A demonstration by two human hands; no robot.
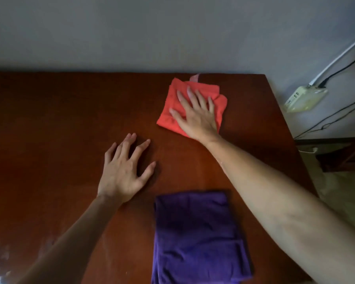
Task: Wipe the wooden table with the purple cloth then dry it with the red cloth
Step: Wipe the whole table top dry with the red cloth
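Observation:
The red cloth (172,111) lies folded on the wooden table (49,119) near its far right corner. My right hand (195,113) presses flat on top of it, fingers spread. My left hand (123,169) rests on the bare wood at the middle, fingers apart, holding nothing. The purple cloth (197,238) lies folded flat near the table's front edge, between my two forearms, touched by neither hand.
A grey wall runs behind the table. Past the table's right edge, a white power strip (304,98) with black cables hangs on the wall above a dark low shelf (340,152). Pale streaks show on the wood at the front left (2,261).

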